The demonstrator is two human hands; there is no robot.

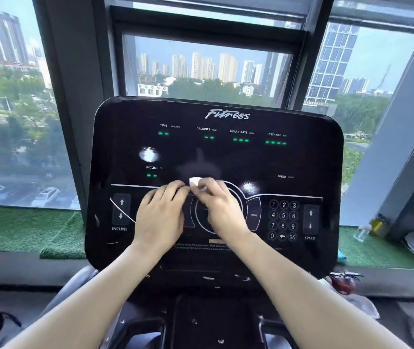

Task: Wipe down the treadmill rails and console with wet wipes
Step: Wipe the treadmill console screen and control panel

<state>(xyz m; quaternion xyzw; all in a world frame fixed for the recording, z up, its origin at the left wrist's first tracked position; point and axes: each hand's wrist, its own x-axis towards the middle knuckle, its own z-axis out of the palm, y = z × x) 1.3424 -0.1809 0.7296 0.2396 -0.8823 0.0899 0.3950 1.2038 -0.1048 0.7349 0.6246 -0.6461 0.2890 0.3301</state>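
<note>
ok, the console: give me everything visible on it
The console is a glossy black panel with rounded corners, tilted up toward the viewer, and it stands before the window. Green readouts are lit under TIME, CALORIES, HEART RATE, DISTANCE and INCLINE. It has INCLINE and SPEED arrow keys, a number pad and a round centre control. Both hands hold a white wipe against its middle.

Head camera looks forward and down, close over the console (216,147) (single view).
</note>
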